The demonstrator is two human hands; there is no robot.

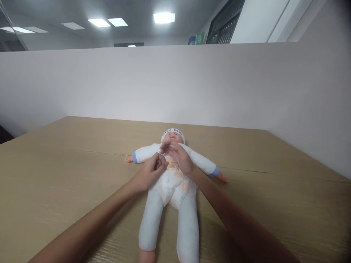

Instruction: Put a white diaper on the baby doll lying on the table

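A baby doll [187, 230] lies on its back with its head away from me, its arms spread and its legs toward me. It wears a white outfit with blue cuffs, a white cap [166, 136] with blue lettering, and a diaper [168, 184] around its hips. My left hand [155, 166] is at the doll's belly, fingers curled closed; whatever they may pinch is hidden. Over the chest hovers or rests my right hand [179, 155], fingers stretched and slightly bent, with nothing visible in them. An orange print on the doll's front shows between my hands.
The doll lies on a brown cardboard-like tabletop [82, 168] with a seam running across it. A white partition wall [137, 84] rises behind the table and along its right side. Ceiling lights and a dark-barred window show beyond.
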